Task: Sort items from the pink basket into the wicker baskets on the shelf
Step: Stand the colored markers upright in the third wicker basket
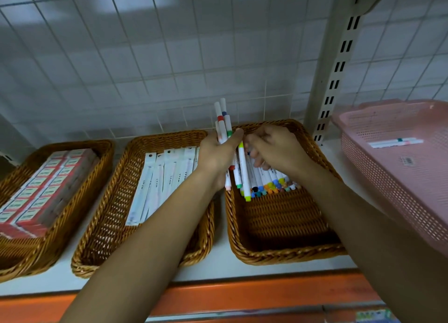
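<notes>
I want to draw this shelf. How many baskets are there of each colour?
Brown wicker baskets: 3
Pink basket: 1
Total: 4

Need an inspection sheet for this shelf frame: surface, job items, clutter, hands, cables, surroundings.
Surface: white shelf with an orange front edge.
Job's things: pink basket at right, with loose markers lying inside; right wicker basket holds a row of markers; middle wicker basket holds flat white packs; left wicker basket holds red-and-white boxes.
Clutter: nothing seen.
Hands: left hand grips a bundle of markers over the right wicker basket's left rim; right hand is curled over the row of markers, grip unclear.
Cables: nothing seen.
Surroundings: tiled wall, slotted shelf upright.
</notes>
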`<state>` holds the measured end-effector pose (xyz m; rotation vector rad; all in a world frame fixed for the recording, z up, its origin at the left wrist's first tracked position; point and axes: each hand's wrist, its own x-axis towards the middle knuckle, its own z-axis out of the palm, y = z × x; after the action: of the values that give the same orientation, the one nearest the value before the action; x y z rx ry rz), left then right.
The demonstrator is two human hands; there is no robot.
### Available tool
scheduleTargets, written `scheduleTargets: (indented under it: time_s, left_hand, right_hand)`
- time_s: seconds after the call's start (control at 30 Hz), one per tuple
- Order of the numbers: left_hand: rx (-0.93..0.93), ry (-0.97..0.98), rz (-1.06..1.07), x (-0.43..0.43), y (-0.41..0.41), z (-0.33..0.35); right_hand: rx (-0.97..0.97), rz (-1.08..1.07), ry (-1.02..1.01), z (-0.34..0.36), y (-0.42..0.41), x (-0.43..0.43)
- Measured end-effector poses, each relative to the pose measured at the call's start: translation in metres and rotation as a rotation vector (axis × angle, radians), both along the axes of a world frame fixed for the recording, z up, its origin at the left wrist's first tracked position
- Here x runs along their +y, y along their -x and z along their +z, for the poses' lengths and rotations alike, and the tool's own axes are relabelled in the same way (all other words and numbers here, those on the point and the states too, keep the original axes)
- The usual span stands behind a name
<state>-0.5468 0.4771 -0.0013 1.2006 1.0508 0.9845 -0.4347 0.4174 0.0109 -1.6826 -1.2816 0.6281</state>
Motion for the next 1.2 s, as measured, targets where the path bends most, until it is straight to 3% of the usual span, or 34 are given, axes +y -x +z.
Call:
scheduleTargets:
  time_s: [0.03,0.13,0.23,0.3,0.4,0.63,0.87,1.0,1.13,1.2]
  left_hand:
    - [0.0,0.006,0.007,0.0,0.0,0.001]
    - [0.004,-0.001,0.027,0.001,0.001,0.0]
    - [-0.007,-0.004,0.042,0.0,0.001,0.0]
    - [-0.092,0.037,0.03,-0.002,0.0,0.001]
    - [-0.131,0.063,0.031,-0.006,0.0,0.004]
    - [-0.092,0.072,0.001,-0.009,0.002,0.007]
    - [-0.128,0.092,-0.065,-0.01,0.005,0.008]
    - [-0.08,0.064,-0.035,-0.008,0.007,0.006]
    - [-0.012,0.015,0.022,-0.009,0.005,0.007]
    - [-0.032,0.019,0.032,-0.009,0.004,0.007]
  right_hand:
    - [0.123,0.078,0.065,0.004,0.003,-0.005]
    - [0.253,0.247,0.205,0.008,0.005,-0.013]
    - [0.271,0.207,0.193,0.007,0.002,-0.009]
    - [0.179,0.05,0.12,0.004,-0.005,-0.002]
    - [-0.137,-0.125,0.02,-0.008,-0.015,0.005]
    - [-0.657,-0.106,0.006,-0.029,-0.001,0.016]
    - [-0.842,-0.057,0.054,-0.035,0.004,0.017]
    - [-0.746,-0.078,-0.001,-0.028,0.0,0.013]
    - [0.001,-0.042,-0.081,-0.006,0.007,0.0]
    - [0.164,0.036,0.01,-0.001,0.011,-0.005]
